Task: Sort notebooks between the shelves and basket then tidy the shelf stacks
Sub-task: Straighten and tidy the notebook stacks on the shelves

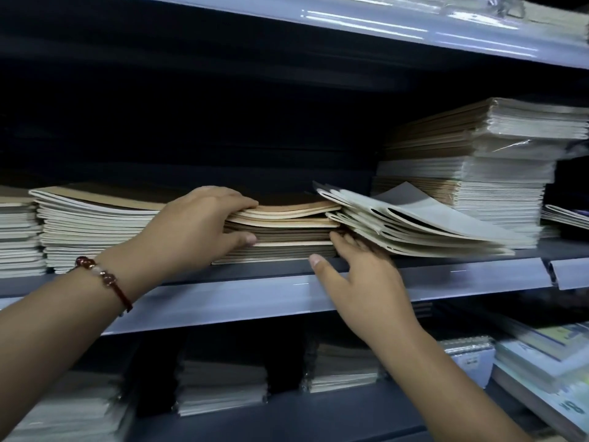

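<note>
A low stack of brown-covered notebooks (287, 232) lies on the middle shelf (255, 301). My left hand (194, 228) grips its left end, fingers over the top notebooks and thumb pressed against the spines below. To the right a slanting, fanned pile of grey-covered notebooks (414, 221) leans against the brown stack. My right hand (360, 269) reaches up with straight fingers under the left edge of that pile, thumb out above the shelf lip. No basket is in view.
A taller stack (92, 224) stands left of my left hand, and a high wrapped stack (471, 161) rises at the right. The lower shelf holds several wrapped notebook piles (220, 387) and spiral pads (471, 358). An upper shelf edge (382, 23) runs overhead.
</note>
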A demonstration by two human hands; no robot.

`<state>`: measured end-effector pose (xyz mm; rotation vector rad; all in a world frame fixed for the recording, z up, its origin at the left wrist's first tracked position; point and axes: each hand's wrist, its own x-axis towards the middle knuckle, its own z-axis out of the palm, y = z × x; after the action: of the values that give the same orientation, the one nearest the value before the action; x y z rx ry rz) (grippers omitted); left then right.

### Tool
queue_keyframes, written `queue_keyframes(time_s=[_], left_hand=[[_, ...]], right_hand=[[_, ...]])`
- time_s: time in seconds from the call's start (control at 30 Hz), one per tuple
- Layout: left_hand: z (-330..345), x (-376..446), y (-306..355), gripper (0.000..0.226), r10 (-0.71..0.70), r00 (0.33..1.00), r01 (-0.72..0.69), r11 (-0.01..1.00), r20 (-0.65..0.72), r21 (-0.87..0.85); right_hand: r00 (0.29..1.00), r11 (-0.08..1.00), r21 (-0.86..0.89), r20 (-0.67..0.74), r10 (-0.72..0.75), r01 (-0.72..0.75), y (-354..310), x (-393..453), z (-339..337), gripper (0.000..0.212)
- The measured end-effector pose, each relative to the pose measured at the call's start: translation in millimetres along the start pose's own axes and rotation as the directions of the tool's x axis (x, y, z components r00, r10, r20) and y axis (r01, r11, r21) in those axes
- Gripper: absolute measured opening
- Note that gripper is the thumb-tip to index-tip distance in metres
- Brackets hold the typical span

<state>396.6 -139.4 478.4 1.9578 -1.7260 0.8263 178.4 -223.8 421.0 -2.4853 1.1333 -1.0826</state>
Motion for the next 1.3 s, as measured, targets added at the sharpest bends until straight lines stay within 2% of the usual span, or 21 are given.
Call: queue_keyframes(time_s=[0.1, 0.2, 0.3, 0.43, 0.53, 0.7, 0.8, 0.93, 1.13, 1.3], left_hand=[[5.4, -1.6, -0.3, 0.077, -0.002, 1.000, 0.003, 0.998, -0.008, 0.065], [10.5, -0.5, 2.9, 0.077, -0.009, 0.999, 0.013, 0.997, -0.054, 0.077], [12.8, -0.1, 5.1, 0.078, -0.010, 0.999, 0.015, 0.995, -0.052, 0.100], [7.8, -4.6, 4.8, 0.084, -0.022, 1.000, 0.023, 0.998, -0.019, 0.060], [-3.1, -7.2, 2.2, 0.069, -0.048, 0.999, 0.047, 0.995, -0.009, -0.087], [-6.2, -5.6, -0.1, 0.058, -0.097, 0.995, 0.097, 0.995, -0.031, -0.005], [-2.2, -8.2, -1.0, 0.057, -0.128, 0.989, 0.124, 0.991, -0.071, -0.056], [3.9, -6.6, -0.9, 0.056, -0.143, 0.979, 0.135, 0.989, -0.147, -0.063], [11.5, 0.6, -2.8, 0.052, -0.163, 0.968, 0.151, 0.986, -0.189, -0.074], [11.6, -4.4, -10.0, 0.042, -0.104, 0.976, 0.087, 0.991, -0.191, -0.098]], right_hand=[[0.999, 0.997, -0.072, 0.040, -0.010, 0.013, 1.1, 3.0, -0.3, 0.066], [0.997, 0.970, -0.240, 0.077, -0.029, 0.047, -0.3, 8.9, 3.6, 0.071], [0.995, 0.959, -0.280, 0.100, -0.023, 0.051, -0.1, 11.1, 6.1, 0.072], [0.992, 0.964, -0.261, 0.124, -0.027, 0.059, 1.1, 7.5, 6.1, 0.076], [0.994, 0.978, -0.192, 0.093, -0.059, 0.076, -3.0, -2.7, 2.8, 0.073], [0.973, 0.976, 0.005, -0.070, -0.219, 0.220, -19.3, -23.1, 3.4, 0.062], [0.964, 0.961, -0.069, 0.036, -0.264, 0.266, -21.5, -13.8, 11.6, 0.077], [0.974, 0.954, -0.207, 0.119, -0.194, 0.216, -18.1, 0.1, 19.0, 0.087], [0.976, 0.964, -0.195, 0.160, -0.150, 0.180, -16.6, 10.8, 13.7, 0.087], [0.981, 0.980, -0.074, 0.075, -0.178, 0.183, -21.0, 4.4, 16.2, 0.080]])
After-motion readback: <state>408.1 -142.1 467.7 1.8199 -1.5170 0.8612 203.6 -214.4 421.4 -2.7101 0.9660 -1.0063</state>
